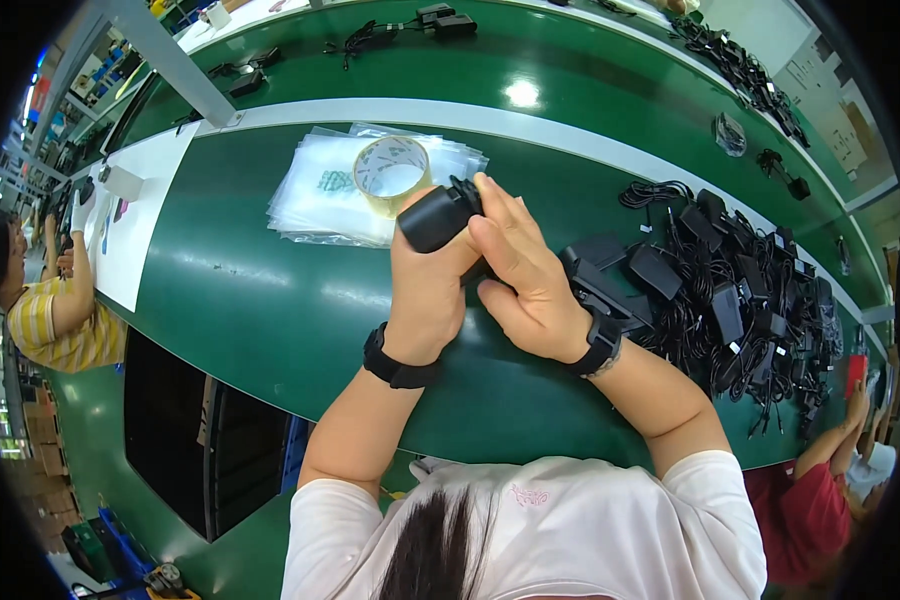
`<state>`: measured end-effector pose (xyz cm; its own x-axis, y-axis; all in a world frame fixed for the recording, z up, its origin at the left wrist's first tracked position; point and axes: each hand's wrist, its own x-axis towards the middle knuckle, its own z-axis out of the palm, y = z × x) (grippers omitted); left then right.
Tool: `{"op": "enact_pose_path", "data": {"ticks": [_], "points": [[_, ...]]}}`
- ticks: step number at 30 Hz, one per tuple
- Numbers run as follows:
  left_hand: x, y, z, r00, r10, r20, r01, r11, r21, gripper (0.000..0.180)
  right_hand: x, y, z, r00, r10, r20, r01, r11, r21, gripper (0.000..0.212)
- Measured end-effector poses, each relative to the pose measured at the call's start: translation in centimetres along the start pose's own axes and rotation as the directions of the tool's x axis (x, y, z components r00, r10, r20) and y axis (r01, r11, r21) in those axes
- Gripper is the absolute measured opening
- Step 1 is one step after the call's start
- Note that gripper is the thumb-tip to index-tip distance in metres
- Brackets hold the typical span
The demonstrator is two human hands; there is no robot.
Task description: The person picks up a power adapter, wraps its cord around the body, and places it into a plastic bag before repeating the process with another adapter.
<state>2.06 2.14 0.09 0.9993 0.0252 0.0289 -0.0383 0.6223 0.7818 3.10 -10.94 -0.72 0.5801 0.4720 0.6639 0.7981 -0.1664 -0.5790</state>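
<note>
A black power adapter [435,220] is gripped in my left hand [425,290], raised above the green table in front of me. My right hand [525,285] presses against the same adapter from the right, its fingers bent around the end where a bundled black cord [465,192] shows. The fingers partly hide the cord and the adapter's underside. Just beyond my left hand, a roll of clear tape [390,172] rests on a stack of clear plastic bags [310,195].
To my right lies a large tangled heap of black adapters with cords [730,300]. A white rail [370,112] crosses behind the bags, with a grey post [175,65] at left. Co-workers sit at left [65,310] and right [800,510]. A black bin [210,450] stands below the table edge.
</note>
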Motion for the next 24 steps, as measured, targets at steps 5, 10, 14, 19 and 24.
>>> {"op": "enact_pose_path", "data": {"ticks": [5,10,14,19,24], "points": [[-0.1,1.1,-0.2,0.965,0.207,-0.164,-0.174,0.965,0.195,0.039,0.8,-0.2,-0.1,0.999,-0.006,0.046,-0.009,0.950,0.312,0.080],[-0.3,2.4,-1.5,0.598,0.784,0.168,-0.665,0.369,0.649,0.050,0.5,0.4,-1.3,0.559,0.583,0.590,-0.738,0.024,0.675,0.034],[-1.2,0.5,-1.1,0.714,0.604,0.353,-0.694,0.546,0.469,0.051,0.3,1.3,0.6,0.613,0.515,0.599,-0.457,-0.387,0.801,0.037],[-1.0,-0.7,-0.2,0.992,0.112,0.052,-0.112,0.994,-0.004,0.037,1.1,0.6,-1.3,0.544,0.790,0.283,-0.480,0.016,0.877,0.039],[-0.5,-0.1,1.0,0.998,0.068,0.002,-0.067,0.997,-0.033,0.030,1.0,0.8,-1.9,0.718,0.678,0.158,-0.490,0.331,0.807,0.043]]}}
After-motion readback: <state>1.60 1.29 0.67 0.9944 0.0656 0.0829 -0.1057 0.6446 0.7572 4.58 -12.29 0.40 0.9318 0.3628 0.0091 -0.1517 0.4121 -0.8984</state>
